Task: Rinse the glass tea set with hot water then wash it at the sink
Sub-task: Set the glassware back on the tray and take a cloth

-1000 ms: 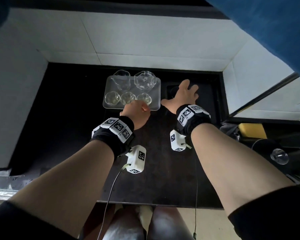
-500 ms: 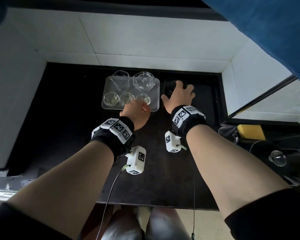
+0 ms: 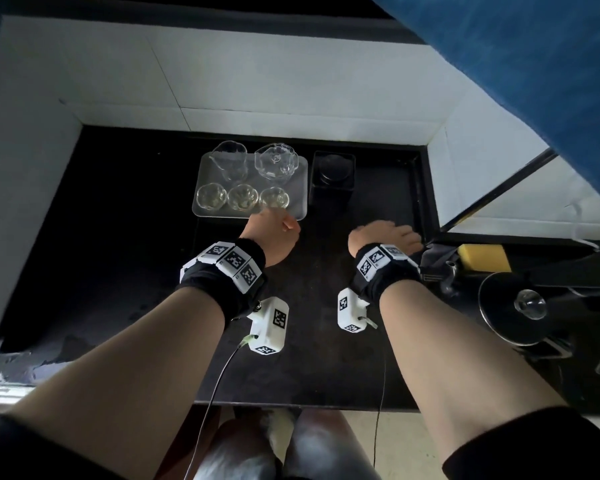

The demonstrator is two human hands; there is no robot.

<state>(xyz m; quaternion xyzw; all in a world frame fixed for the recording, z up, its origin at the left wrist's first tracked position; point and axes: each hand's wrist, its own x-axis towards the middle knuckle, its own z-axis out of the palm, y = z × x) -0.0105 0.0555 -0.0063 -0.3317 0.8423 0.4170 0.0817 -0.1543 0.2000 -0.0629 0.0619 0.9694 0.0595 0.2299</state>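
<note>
A clear tray [image 3: 302, 188] stands at the back of the black table [image 3: 319, 341]. On it are a glass pitcher [image 3: 231, 162], a lidded glass teapot [image 3: 276, 162] and three small glass cups [image 3: 243, 199] in a front row. My left hand [image 3: 274, 239] is at the tray's front rim by the right-hand cup, fingers curled, thumb on the rim. My right hand [image 3: 385, 237] lies low over the table to the right, fingers stretched toward the table's right edge and holding nothing.
A black square container [image 3: 333, 174] stands right of the tray. Past the table's right edge lie a grey cloth [image 3: 437, 254], a yellow sponge [image 3: 482, 258] and a dark round lid with a glass knob [image 3: 530, 304]. White walls enclose the table's back and sides.
My right hand left the black container and swung right and toward me, to the table's right edge. My left hand stayed at the tray's front rim.
</note>
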